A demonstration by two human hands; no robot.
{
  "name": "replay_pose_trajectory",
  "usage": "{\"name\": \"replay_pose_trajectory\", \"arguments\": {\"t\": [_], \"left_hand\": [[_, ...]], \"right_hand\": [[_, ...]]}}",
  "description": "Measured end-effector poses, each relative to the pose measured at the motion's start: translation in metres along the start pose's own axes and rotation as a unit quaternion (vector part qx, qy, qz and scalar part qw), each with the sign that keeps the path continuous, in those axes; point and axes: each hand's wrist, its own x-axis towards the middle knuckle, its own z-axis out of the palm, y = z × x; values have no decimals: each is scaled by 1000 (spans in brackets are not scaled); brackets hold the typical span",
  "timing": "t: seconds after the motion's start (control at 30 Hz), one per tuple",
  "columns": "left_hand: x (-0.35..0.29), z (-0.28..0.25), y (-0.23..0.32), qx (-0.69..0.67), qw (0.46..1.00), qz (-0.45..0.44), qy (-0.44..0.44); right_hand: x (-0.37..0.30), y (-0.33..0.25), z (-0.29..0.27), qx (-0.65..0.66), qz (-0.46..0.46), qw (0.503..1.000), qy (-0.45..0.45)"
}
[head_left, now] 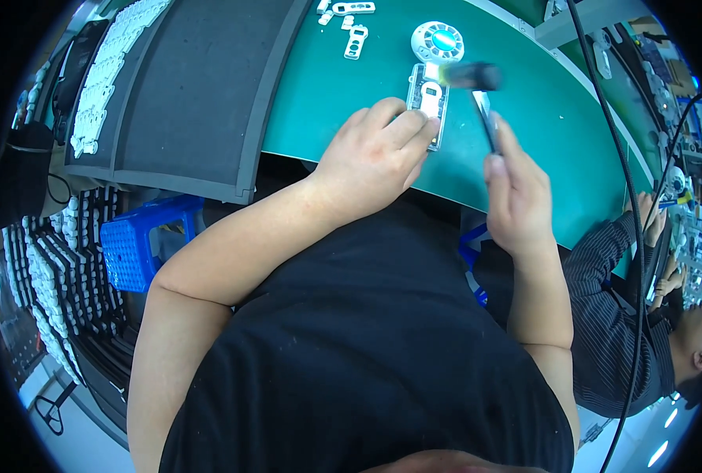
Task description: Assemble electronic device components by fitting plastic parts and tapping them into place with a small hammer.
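Observation:
My right hand (518,193) is wrapped round the handle of a small hammer (477,76), its dark head smeared by motion and yellowish at the left end. That head is over the right side of a narrow clear fixture (444,126); I cannot tell whether they touch. A white elongated plastic casing (430,94) with a small window lies in the fixture. My left hand (378,156) grips the fixture's near end, fingertips on its near part and hiding some of it. Just beyond stands a round white device (438,42) with a ring of dark segments and a bright blue centre.
Several white casings (356,42) lie far left on the green table (319,94). A black tray (201,87) with white parts along its left side covers the table's left. Below are a blue stool (130,244) and stacked trays (52,276). A black cable (638,236) hangs right, by a co-worker (615,315).

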Motion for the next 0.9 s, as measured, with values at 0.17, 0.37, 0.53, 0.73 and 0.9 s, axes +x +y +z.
{"name": "replay_pose_trajectory", "arguments": {"t": [0.17, 0.37, 0.53, 0.73, 0.9], "left_hand": [[1, 0, -1, 1, 1000, 1, -3], [1, 0, -1, 1, 1000, -5, -8], [4, 0, -2, -8, 1000, -2, -8], [4, -2, -2, 3, 1000, -3, -8], [6, -8, 1, -9, 1000, -17, -20]], "right_hand": [[-2, 11, 9, 8, -79, 993, 82], [-5, 6, -6, 25, -6, 999, 24], [-8, 27, 13, -80, -118, 987, 77], [-3, 3, 2, -16, 59, 997, -56], [6, 10, 8, 7, 79, 997, -11]]}}
